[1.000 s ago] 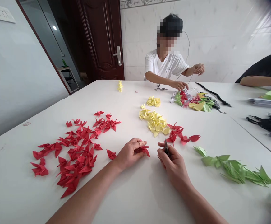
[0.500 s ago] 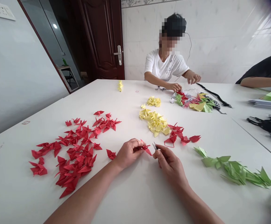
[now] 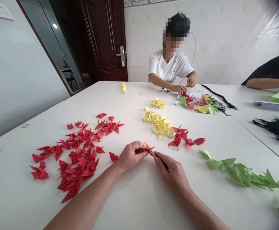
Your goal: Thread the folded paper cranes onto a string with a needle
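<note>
Between the fingertips of my left hand [image 3: 132, 155], a red paper crane [image 3: 150, 150] is pinched just above the table. My right hand [image 3: 171, 167] is closed around a slim pointed metal tool [image 3: 154, 154] with a dark handle; its exact kind is too small to make out. The tool's tip touches the crane or overlaps it. One loose red crane [image 3: 113, 157] lies beside my left wrist. To the left spreads a large heap of red cranes [image 3: 82, 159].
Yellow cranes [image 3: 160, 121] and a few red ones [image 3: 181, 135] lie beyond my hands. Green cranes [image 3: 242, 174] are at right. Across the white table [image 3: 130, 207], a person in a white shirt [image 3: 169, 68] handles colourful strung cranes [image 3: 204, 103]. Black cords [image 3: 275, 129] and paper sheets [image 3: 274, 103] lie far right.
My right hand has brought the tool's tip leftward onto the red crane, where before there was a gap. The person opposite has lowered one hand toward the other.
</note>
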Tool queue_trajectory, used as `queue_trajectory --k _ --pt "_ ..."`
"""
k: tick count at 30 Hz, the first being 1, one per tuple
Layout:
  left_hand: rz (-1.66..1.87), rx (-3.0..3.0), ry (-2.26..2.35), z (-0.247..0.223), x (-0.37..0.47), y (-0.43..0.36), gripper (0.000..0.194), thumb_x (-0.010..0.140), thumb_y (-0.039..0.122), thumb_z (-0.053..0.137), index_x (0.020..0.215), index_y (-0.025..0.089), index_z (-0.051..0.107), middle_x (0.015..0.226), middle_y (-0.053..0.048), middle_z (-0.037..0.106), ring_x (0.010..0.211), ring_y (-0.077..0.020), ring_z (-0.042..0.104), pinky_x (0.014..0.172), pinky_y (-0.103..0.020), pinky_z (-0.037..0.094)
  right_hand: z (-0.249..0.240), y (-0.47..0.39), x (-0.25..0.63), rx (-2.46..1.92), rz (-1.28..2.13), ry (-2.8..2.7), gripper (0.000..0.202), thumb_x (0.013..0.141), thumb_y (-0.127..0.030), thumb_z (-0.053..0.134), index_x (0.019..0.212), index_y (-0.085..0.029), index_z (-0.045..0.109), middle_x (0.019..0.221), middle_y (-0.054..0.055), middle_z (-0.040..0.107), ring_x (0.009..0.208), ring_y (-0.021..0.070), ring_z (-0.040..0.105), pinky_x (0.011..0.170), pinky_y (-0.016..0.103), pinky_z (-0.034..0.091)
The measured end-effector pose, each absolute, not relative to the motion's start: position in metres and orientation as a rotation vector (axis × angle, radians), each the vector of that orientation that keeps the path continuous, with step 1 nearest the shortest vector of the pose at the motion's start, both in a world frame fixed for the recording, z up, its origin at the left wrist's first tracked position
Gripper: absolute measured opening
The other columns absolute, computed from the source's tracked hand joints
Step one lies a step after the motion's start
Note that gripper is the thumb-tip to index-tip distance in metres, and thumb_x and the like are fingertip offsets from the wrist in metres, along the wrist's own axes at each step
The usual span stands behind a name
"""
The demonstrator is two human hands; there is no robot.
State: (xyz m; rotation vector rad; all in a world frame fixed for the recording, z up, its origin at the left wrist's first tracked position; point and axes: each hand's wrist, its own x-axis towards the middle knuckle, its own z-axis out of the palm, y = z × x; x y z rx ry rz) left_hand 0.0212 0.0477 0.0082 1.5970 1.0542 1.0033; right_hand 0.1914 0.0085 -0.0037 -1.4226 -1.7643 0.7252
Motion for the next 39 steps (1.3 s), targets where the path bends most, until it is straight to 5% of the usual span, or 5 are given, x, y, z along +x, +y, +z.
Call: queue_trajectory --k 32,39 --pt "0.974 1.595 1.043 0.0080 0.0201 0.0493 0.014 0.074 0.020 0.058 0.085 0.015 0.064 0.091 -0.006 0.061 0.083 -0.0147 0.058 0.075 -0.027 0.048 0.0006 0.0096 0.1940 -1.457 0.756 -1.736 0.042 0.085 -0.042 0.038 0.106 -0.017 0.063 0.076 0.005 0.067 0.071 0.0179 0.061 0.064 0.027 0.047" --pt "0.962 1.576 1.028 0.0139 0.0203 0.0468 0.016 0.074 0.023 0.059 0.085 0.014 0.065 0.089 -0.007 0.061 0.083 -0.0161 0.059 0.076 -0.028 0.048 0.0051 0.0075 0.1908 -1.465 0.778 -1.534 0.051 0.073 -0.047 0.054 0.112 -0.015 0.058 0.069 0.003 0.063 0.059 0.0150 0.055 0.057 0.025 0.045"
